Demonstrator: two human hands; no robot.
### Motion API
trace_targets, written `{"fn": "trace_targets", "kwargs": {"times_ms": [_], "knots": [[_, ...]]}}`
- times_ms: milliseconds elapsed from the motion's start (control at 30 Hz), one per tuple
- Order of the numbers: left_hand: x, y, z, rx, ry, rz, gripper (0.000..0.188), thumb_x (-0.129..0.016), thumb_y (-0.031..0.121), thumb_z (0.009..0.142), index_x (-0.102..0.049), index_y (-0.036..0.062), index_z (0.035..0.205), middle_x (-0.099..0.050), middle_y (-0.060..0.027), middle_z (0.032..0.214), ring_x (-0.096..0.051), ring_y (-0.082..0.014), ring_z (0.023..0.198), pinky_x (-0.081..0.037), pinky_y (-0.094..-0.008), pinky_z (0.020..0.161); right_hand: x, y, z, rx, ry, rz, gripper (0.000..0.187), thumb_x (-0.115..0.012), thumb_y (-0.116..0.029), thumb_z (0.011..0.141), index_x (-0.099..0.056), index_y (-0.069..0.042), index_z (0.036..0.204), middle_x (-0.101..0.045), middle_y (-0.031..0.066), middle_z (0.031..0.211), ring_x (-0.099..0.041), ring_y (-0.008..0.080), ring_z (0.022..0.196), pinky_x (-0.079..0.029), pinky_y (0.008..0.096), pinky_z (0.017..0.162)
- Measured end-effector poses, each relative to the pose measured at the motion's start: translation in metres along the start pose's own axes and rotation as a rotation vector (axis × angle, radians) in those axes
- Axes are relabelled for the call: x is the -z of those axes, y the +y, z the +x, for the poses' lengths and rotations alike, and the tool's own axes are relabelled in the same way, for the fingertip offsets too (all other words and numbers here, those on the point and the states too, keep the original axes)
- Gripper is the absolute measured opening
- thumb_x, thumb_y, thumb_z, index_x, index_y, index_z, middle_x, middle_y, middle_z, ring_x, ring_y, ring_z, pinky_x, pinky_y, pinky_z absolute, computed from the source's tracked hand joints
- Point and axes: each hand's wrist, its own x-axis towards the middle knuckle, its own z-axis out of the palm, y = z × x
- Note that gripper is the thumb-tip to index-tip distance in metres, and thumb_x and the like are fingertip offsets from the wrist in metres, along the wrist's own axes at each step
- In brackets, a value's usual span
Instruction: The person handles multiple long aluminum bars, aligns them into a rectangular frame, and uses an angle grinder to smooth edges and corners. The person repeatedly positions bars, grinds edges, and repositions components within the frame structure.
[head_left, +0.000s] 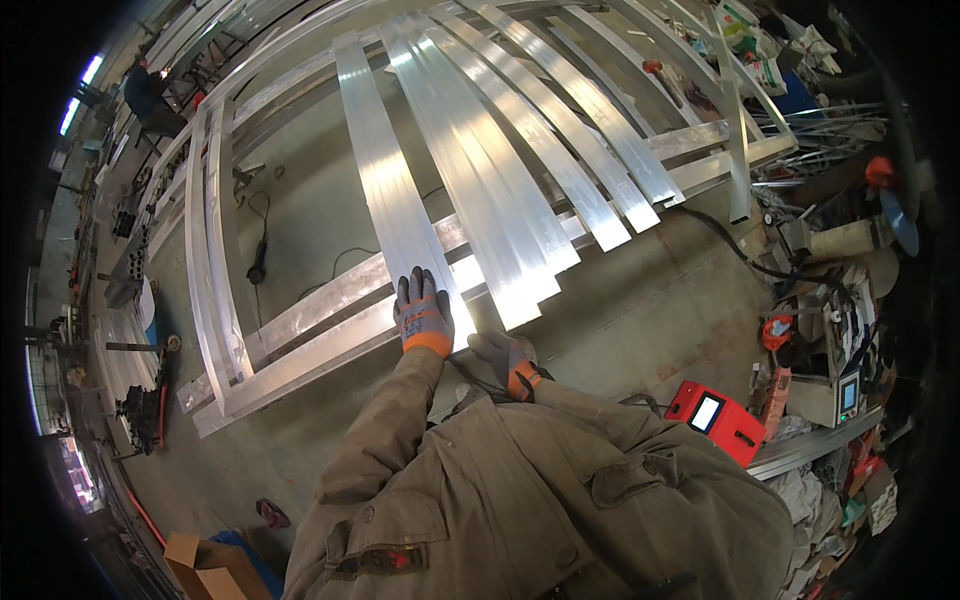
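Observation:
My left hand (pixel 424 315), in a grey glove with an orange cuff, lies flat on a long silver metal profile (pixel 385 185) close to its near end. The fingers point away from me. My right hand (pixel 505 358), gloved the same way, is just below and right of that end, near my body. Its fingers are curled, and what they hold, if anything, is hidden. To the right, several more metal profiles (pixel 480 170) lie side by side, their near ends stepped. They rest across a metal crossbar (pixel 330 347).
At my right is a red machine (pixel 716 422) with a lit screen. A black cable (pixel 740 255) runs past the profile ends toward clutter. A power tool (pixel 257 268) sits on the floor at left. An open cardboard box (pixel 215 570) stands lower left. Another person (pixel 150 100) is far left.

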Motion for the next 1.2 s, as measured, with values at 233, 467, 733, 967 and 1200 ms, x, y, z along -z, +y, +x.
{"fn": "trace_targets", "kwargs": {"times_ms": [233, 467, 733, 967, 1200], "knots": [[0.003, 0.001, 0.000, 0.006, -0.007, -0.031, 0.055, -0.056, 0.032, 0.109, -0.057, 0.0073, 0.158, -0.049, -0.0167, 0.170, -0.040, -0.0456, 0.157, -0.039, -0.0578, 0.126, -0.004, 0.015, 0.013, 0.094, 0.055, -0.372, 0.038, -0.073, -0.021, 0.100, -0.066, -0.004, 0.133, -0.065, 0.0221, 0.124, -0.066, 0.0426, 0.114, -0.057, 0.0481, 0.092], [0.004, 0.000, 0.001, -0.016, 0.001, -0.003, 0.054, -0.057, 0.030, 0.108, -0.058, 0.0060, 0.157, -0.049, -0.0174, 0.169, -0.042, -0.0470, 0.156, -0.042, -0.0530, 0.126, -0.010, 0.039, 0.023, 0.153, 0.148, -0.184, 0.044, -0.076, -0.036, 0.099, -0.068, -0.003, 0.127, -0.066, 0.0143, 0.116, -0.064, 0.0309, 0.104, -0.056, 0.0414, 0.089], [0.004, 0.001, 0.001, -0.012, 0.028, 0.000, 0.055, -0.057, 0.030, 0.107, -0.059, 0.0052, 0.156, -0.051, -0.0185, 0.167, -0.043, -0.0475, 0.155, -0.041, -0.0537, 0.126, -0.003, 0.031, 0.021, -0.070, 0.133, 0.092, 0.039, -0.075, -0.023, 0.101, -0.067, 0.001, 0.130, -0.069, 0.0174, 0.126, -0.070, 0.0269, 0.106, -0.059, 0.0365, 0.089], [0.002, -0.001, 0.001, -0.016, 0.024, -0.001, 0.056, -0.056, 0.030, 0.107, -0.058, 0.0047, 0.156, -0.051, -0.0192, 0.168, -0.045, -0.0478, 0.154, -0.042, -0.0542, 0.126, 0.021, 0.122, 0.063, -0.110, 0.233, 0.042, 0.048, -0.080, -0.038, 0.094, -0.063, -0.002, 0.121, -0.073, 0.0141, 0.104, -0.069, 0.0240, 0.093, -0.058, 0.0400, 0.083], [0.025, 0.010, 0.003, 0.034, -0.096, -0.005, 0.065, -0.057, 0.040, 0.108, -0.049, 0.0077, 0.164, -0.041, -0.0188, 0.174, -0.035, -0.0459, 0.160, -0.037, -0.0577, 0.128, 0.030, 0.203, 0.065, 0.102, 0.086, 0.094, 0.040, -0.074, -0.041, 0.098, -0.057, -0.007, 0.110, -0.069, 0.0121, 0.100, -0.065, 0.0280, 0.093, -0.053, 0.0433, 0.081]]}}
